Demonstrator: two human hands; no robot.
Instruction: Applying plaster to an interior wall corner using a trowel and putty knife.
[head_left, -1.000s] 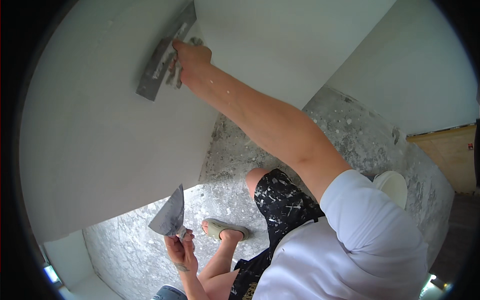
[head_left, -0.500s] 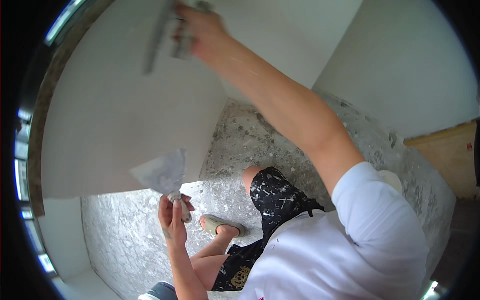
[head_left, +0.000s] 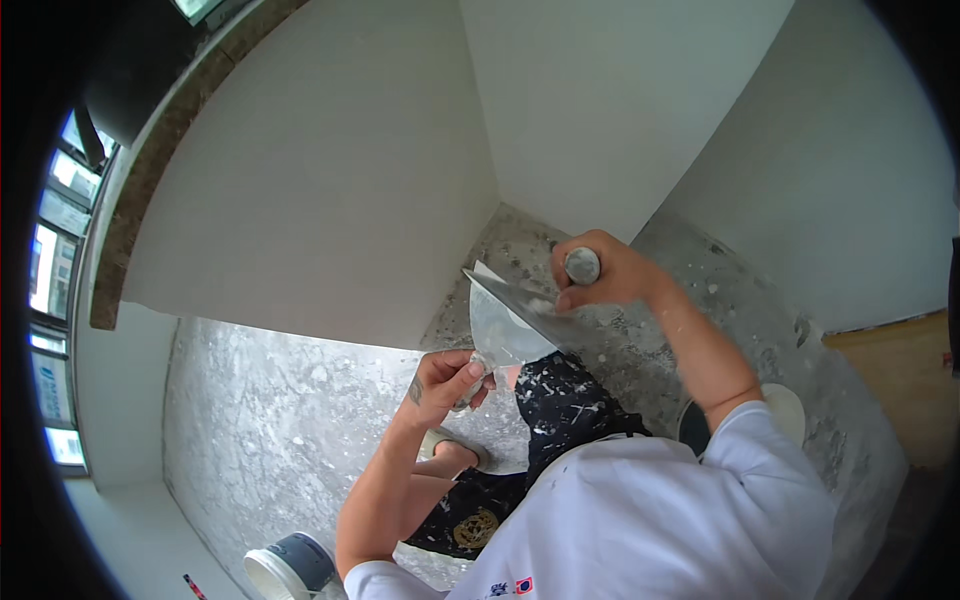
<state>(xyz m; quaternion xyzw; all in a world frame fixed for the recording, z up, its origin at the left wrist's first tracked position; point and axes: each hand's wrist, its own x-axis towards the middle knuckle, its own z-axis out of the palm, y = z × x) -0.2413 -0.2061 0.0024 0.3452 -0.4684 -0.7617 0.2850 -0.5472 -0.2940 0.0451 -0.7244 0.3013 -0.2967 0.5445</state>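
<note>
The left hand [head_left: 447,385], fingers closed, holds the putty knife [head_left: 492,332] by its handle above the speckled floor [head_left: 270,410], while the right hand [head_left: 612,272], likewise closed, holds the trowel [head_left: 524,307] across the putty knife's blade

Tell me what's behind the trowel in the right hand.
Part of the scraper shows past the edge of the trowel, with speckled floor beyond. Whatever the trowel covers of those two cannot be seen.
</note>
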